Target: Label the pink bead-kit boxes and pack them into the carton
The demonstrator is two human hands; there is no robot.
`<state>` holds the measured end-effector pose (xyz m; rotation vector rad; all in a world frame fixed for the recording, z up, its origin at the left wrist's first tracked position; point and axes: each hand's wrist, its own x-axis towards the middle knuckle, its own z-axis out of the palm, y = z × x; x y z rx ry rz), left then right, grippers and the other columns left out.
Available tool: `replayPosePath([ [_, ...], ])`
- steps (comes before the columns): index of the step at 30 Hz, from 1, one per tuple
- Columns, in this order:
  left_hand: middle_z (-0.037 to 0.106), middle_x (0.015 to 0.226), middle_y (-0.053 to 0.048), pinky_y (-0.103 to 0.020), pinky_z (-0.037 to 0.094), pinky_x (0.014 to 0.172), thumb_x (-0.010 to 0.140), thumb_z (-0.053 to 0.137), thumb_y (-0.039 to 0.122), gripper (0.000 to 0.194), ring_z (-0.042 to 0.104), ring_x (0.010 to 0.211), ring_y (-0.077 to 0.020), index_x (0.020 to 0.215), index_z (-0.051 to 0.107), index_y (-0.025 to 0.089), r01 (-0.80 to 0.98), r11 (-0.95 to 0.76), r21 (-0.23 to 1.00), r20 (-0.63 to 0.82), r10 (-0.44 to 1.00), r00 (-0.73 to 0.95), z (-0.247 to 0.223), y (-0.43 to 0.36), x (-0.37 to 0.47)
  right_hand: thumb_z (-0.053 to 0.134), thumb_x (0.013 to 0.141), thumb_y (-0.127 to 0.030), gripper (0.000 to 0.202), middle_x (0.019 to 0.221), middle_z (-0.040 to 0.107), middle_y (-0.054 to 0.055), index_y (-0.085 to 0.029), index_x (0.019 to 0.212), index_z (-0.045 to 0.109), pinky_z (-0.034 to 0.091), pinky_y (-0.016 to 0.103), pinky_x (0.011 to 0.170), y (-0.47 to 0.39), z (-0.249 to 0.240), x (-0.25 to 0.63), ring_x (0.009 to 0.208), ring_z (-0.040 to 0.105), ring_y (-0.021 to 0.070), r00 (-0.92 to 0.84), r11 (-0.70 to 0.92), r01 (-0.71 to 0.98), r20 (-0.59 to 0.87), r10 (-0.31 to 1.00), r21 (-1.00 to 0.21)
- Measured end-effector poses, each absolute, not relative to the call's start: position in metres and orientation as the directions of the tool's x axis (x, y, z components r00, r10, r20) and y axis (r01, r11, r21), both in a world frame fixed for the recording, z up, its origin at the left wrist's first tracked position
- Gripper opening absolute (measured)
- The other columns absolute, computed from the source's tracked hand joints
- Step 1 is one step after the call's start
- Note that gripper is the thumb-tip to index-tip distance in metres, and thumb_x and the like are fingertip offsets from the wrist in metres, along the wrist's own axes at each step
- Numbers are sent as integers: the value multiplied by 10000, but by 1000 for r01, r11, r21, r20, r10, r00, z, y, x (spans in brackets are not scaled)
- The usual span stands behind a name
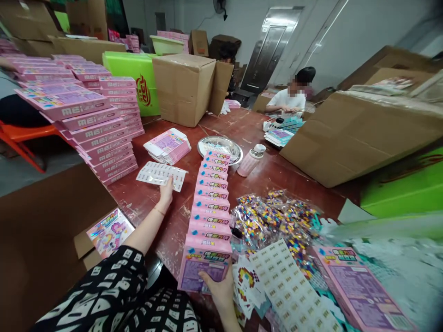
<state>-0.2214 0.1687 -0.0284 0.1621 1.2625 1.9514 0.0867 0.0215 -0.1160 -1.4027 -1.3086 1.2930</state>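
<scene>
My left hand [166, 190] pinches the edge of a white sticker sheet [152, 174] printed with rows of small marks, held over the table's left side. My right hand [220, 287] grips the lower right corner of the nearest pink box [204, 265], its thumb lying on the purple back panel. Behind that box a row of similar pink boxes [212, 193] runs away from me, overlapping one another. Right of my right hand lie picture cards [247, 283] and a larger sticker sheet [294, 286] with gold-coloured labels.
Bags of coloured beads [273, 216] heap on the right. Beyond the row stand a metal dish [237, 152] and a bottle [251, 160]. Flat white-and-pink cartons [169, 145] and tall box stacks [100, 124] occupy the left. Cardboard boxes [183, 87] surround the table; a person [287, 101] sits opposite.
</scene>
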Motion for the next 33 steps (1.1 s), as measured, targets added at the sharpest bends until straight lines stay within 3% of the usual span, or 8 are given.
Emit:
replayPosePath([
  [3,669,1275,-46,-227,436,1046,883,645,221,283,533,1297,-155,1164,607,218,-348,-325,880,-170,469,-867,-26,111,-222,849,547,-481,1027,1349,573,146,-232,1421,370,477,505,1032,13,-120,95,1227,571,363,-45,-96,206,-108,993,-974],
  [6,654,1290,-73,-290,477,1036,825,708,311,354,583,1245,-218,1151,620,206,-136,-354,925,27,419,-908,-10,56,-205,724,742,-455,858,1517,384,168,-225,1457,310,318,568,1142,20,-77,101,1410,374,348,-17,200,126,199,980,-972],
  [9,681,1221,-87,-360,525,994,794,731,417,414,651,1128,-252,1134,628,206,23,-301,953,166,460,-872,14,13,-174,618,870,-276,467,1395,518,137,-234,1323,510,326,585,1123,32,-2,99,1335,467,313,-42,545,88,543,839,-834],
  [12,720,1108,-80,-397,540,983,790,724,474,373,685,1029,-249,1048,656,213,102,-256,961,227,524,-821,31,-17,-135,637,867,-197,296,1229,640,94,-263,1156,643,414,543,1062,37,69,82,1173,590,278,-262,698,120,656,708,-706],
  [17,732,1098,-78,-442,521,1027,837,639,552,394,684,1044,-256,1074,667,238,40,-263,964,212,672,-709,26,-44,-81,786,726,-395,488,1140,698,119,-190,1153,665,547,477,918,39,109,53,1066,654,291,-482,471,124,362,798,-873],
  [21,732,1085,-68,-432,521,1020,769,706,581,430,656,1118,-279,1062,685,267,-23,-322,947,222,701,-678,24,-56,-92,762,706,-378,269,820,739,62,-161,856,705,581,337,661,50,99,66,717,687,197,-579,177,43,120,806,-983],
  [25,652,1277,-76,-388,509,1024,628,747,705,736,562,1264,-303,1229,625,299,-36,-496,868,331,630,-703,57,-62,-144,776,676,-342,184,746,737,36,-179,750,731,561,313,651,54,101,94,682,668,182,-510,271,141,164,844,-952],
  [33,588,1378,-99,-359,609,842,509,924,205,908,668,1099,-304,1338,569,314,-32,-122,992,107,949,-295,115,-48,-172,683,821,-388,207,815,734,57,-210,756,766,555,310,719,61,118,120,742,670,181,-689,484,120,278,669,-867],
])
